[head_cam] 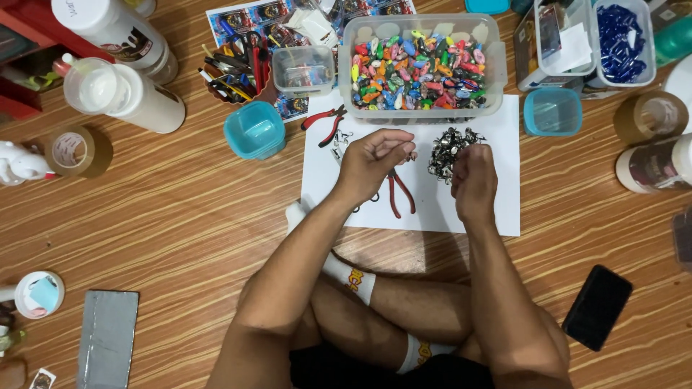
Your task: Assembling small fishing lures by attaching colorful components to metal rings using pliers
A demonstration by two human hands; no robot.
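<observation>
I sit cross-legged on a wooden floor with a white paper sheet [497,173] in front of me. My left hand [371,162] is curled over the sheet, pinching a small metal clasp [412,155] at its fingertips. My right hand [472,176] rests with its fingers in a pile of small metal clasps [448,148]. Red-handled pliers [400,193] lie on the sheet just below my left hand. A second pair of red pliers [324,122] lies at the sheet's upper left. Behind the sheet stands a clear tub of colourful small charms [418,68].
A teal lidded cup [254,130] and a small clear box [303,70] stand left of the tub; a teal-lidded container [553,112] stands right. White bottles [122,94], tape rolls [79,151], a tub of blue pieces [620,39] and a black phone [597,306] lie around.
</observation>
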